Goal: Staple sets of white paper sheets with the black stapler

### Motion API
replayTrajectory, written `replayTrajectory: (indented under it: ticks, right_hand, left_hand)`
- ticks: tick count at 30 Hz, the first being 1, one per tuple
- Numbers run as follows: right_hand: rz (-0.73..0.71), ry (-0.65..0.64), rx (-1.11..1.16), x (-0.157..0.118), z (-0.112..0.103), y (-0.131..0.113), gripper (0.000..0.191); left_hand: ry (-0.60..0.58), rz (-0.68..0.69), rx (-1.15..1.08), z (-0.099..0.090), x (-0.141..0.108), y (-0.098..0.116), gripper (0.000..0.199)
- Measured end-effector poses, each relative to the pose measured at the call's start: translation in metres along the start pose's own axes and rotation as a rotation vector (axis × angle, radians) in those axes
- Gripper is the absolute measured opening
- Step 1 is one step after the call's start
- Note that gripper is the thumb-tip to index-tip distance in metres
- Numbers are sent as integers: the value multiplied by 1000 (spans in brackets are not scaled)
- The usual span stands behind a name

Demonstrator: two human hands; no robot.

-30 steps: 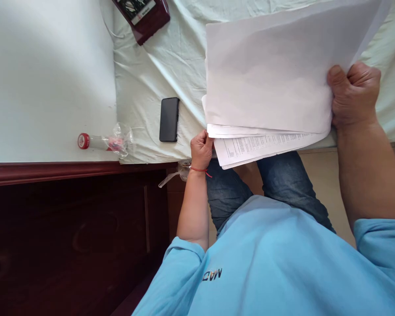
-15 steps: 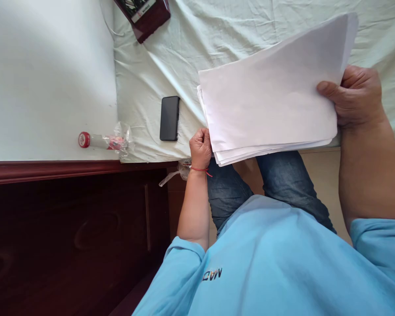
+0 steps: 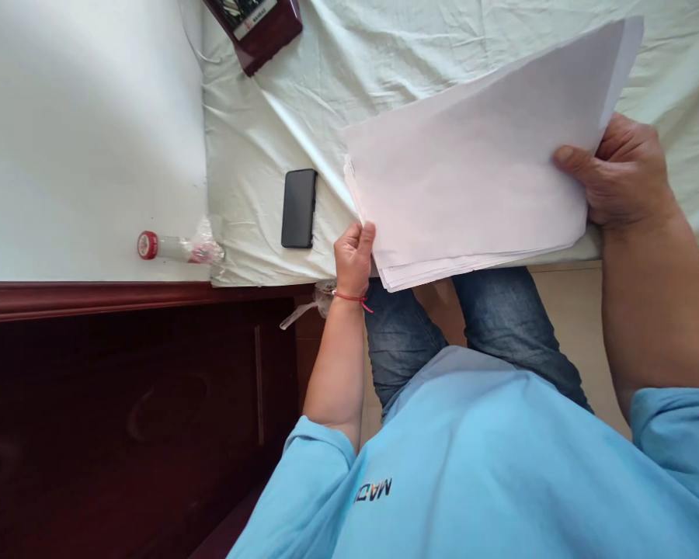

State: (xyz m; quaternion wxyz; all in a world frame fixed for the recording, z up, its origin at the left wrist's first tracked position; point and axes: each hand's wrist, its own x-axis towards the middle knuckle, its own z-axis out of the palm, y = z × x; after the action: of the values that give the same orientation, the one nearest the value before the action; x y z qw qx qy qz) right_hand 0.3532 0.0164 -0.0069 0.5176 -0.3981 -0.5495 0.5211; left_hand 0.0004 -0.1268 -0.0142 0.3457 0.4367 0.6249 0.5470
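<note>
A stack of white paper sheets [image 3: 466, 171] is held tilted above the cloth-covered surface, its top sheet blank. My right hand [image 3: 626, 175] grips the stack's right edge, thumb on top and fingers underneath. At the lower left edge my left hand [image 3: 354, 256] is closed, thumb up, pinching the side of the sheets. The edges at the left and bottom are slightly fanned. A red string circles my left wrist. Left of that hand lies a black smartphone [image 3: 299, 208], flat on the cloth.
A pale green wrinkled cloth [image 3: 250, 140] covers the table. A dark red wooden object [image 3: 271, 39] stands at the back left. A red-capped clear bottle [image 3: 175, 247] with plastic wrap lies left of the phone. Dark wooden furniture [image 3: 122, 419] fills the lower left.
The stack and my right hand have shifted slightly left. My left thumb has come up higher along the stack's left edge.
</note>
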Motion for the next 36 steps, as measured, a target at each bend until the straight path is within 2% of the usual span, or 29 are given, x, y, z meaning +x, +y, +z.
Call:
replayTrajectory:
  ticks: [4,8,10,12,14,16,18,21,23,26,29,33,36]
  right_hand:
    - [-77,-51,-59,0,3,-14,62]
    - [-166,-26,-160,7,10,-49,70]
    - [-249,-9,-185,10,13,-64,71]
    - [-314,-25,-159,12,13,-72,63]
    - [-309,-81,-116,12,10,-71,48]
    - [-239,-136,-113,10,5,-63,36]
    - [-155,-162,-144,8,0,-52,39]
    - [-78,-169,-137,7,1,-41,44]
    - [-79,-155,-104,7,5,-40,39]
    - [-110,-123,-92,8,9,-49,34]
    - [-99,-159,-96,6,6,-57,37]
    - [-53,-209,-146,4,0,-55,51]
    - [16,-172,-198,4,2,-51,53]
  left_hand:
    - [81,83,48,-1,9,16,61]
    - [166,272,13,-2,26,52,61]
    - [178,350,-4,-3,35,68,57]
    - [146,396,-36,-4,41,73,48]
    - [96,382,-52,-5,43,65,44]
    - [63,298,-24,-3,42,46,53]
    - [28,169,2,1,39,22,63]
    - [3,47,-36,7,34,-2,60]
    - [14,36,-57,8,34,-6,57]
    - [0,93,-47,2,37,0,61]
    - [-34,141,-48,-8,42,3,65]
    - [-33,91,-47,-10,42,-1,61]
    - [-43,31,-49,-5,35,-2,56]
